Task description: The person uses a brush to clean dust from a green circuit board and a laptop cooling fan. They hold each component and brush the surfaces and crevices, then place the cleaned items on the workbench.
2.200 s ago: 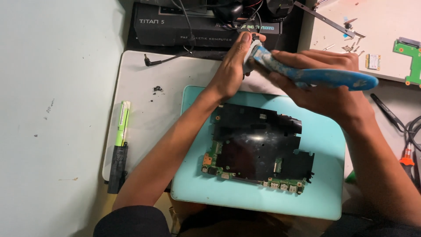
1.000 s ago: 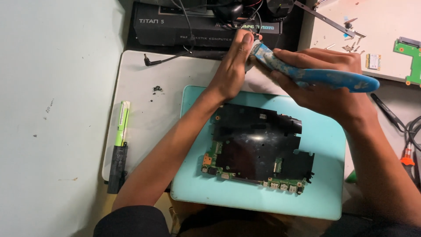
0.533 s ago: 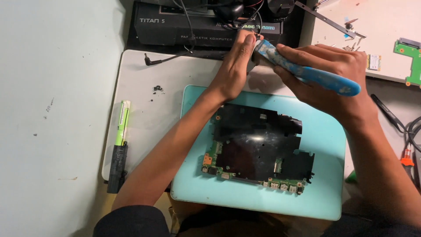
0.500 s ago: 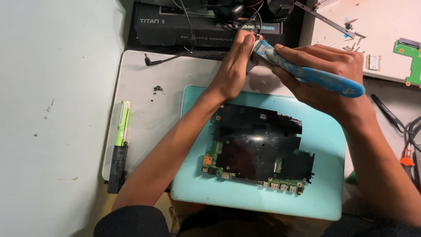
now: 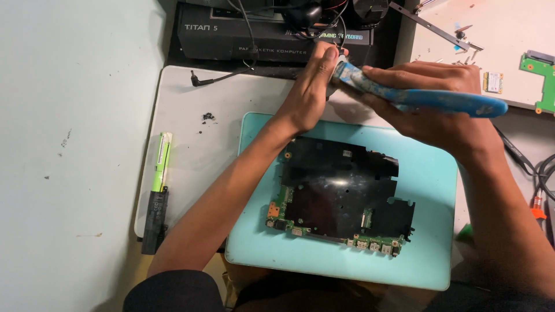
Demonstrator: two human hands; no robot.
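I see both hands raised together above the far edge of the mat (image 5: 428, 190). My right hand (image 5: 428, 112) wraps its fingers tight around the blue handles of the pliers (image 5: 416, 97), which run from the right toward the middle, their nose pointing left into my left hand (image 5: 309, 86). The left-hand fingers are curled closed right at the pliers' tip; something small may be pinched there, but I cannot tell what, since the fingers hide it. The two hands touch at that spot.

Below them, the board (image 5: 341, 196) lies flat on the turquoise mat, mostly under a black sheet, with a green edge and ports along its near side. Neither hand touches it. The mat sits on a white pad (image 5: 191, 167), partly over its right portion.

On the pad's left edge lies a green pen (image 5: 161, 164), with a black stick (image 5: 153, 219) just below it in line. A few dark crumbs (image 5: 207, 117) lie near the pad's far side, and a black plug (image 5: 196, 81) on its cable rests at the far-left corner. Behind the hands stands a black box (image 5: 260, 34). To the far right, a small green board (image 5: 540, 72) lies on a pale surface.
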